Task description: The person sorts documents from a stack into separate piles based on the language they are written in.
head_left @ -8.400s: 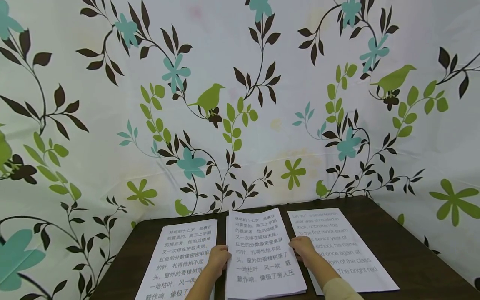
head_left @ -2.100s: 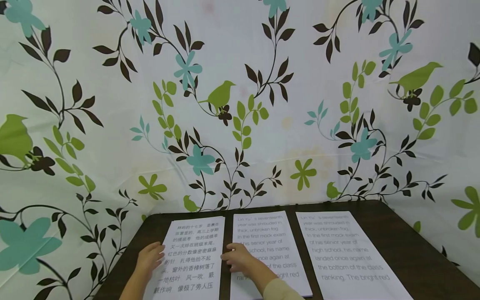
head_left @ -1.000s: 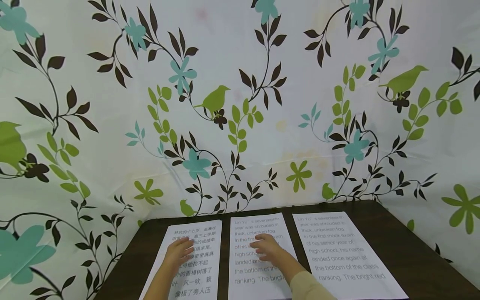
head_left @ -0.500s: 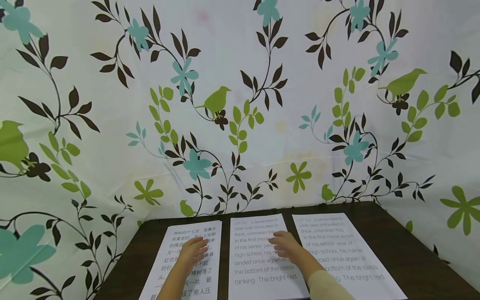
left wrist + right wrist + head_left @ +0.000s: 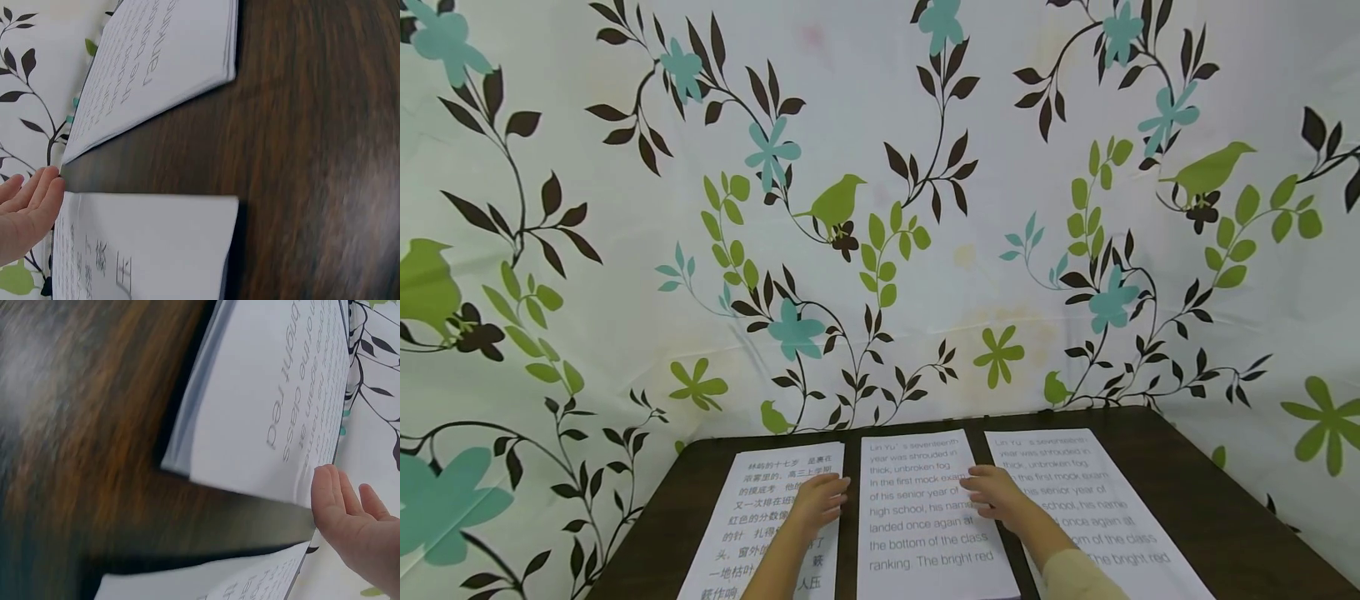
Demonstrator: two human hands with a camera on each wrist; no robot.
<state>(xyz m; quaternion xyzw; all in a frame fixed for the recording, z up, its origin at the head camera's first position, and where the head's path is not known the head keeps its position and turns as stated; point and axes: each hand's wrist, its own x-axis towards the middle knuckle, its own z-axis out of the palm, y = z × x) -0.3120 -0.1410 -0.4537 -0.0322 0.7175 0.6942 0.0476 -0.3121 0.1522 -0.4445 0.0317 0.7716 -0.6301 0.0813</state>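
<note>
Three stacks of printed paper lie side by side on a dark wooden table. Chinese text covers the left stack (image 5: 752,508); English text covers the middle stack (image 5: 917,517) and the right stack (image 5: 1120,517). In the head view my left hand (image 5: 816,507) is over the left stack's right edge, its fingertips reaching toward the gap before the middle stack. My right hand (image 5: 1003,500) is at the middle stack's right edge, fingertips overlapping that edge. Both wrist views show extended, loosely bent fingers holding nothing, the left hand (image 5: 31,209) and the right hand (image 5: 350,515) alike.
The dark table (image 5: 655,533) shows in narrow strips between the stacks and along both sides. Behind its far edge hangs a white cloth (image 5: 925,275) printed with leaves, flowers and green birds.
Both hands have moved right over the last second, the right one to the middle stack's right edge. Earlier the middle stack showed Chinese text and both hands held its sides; now its top is English.
</note>
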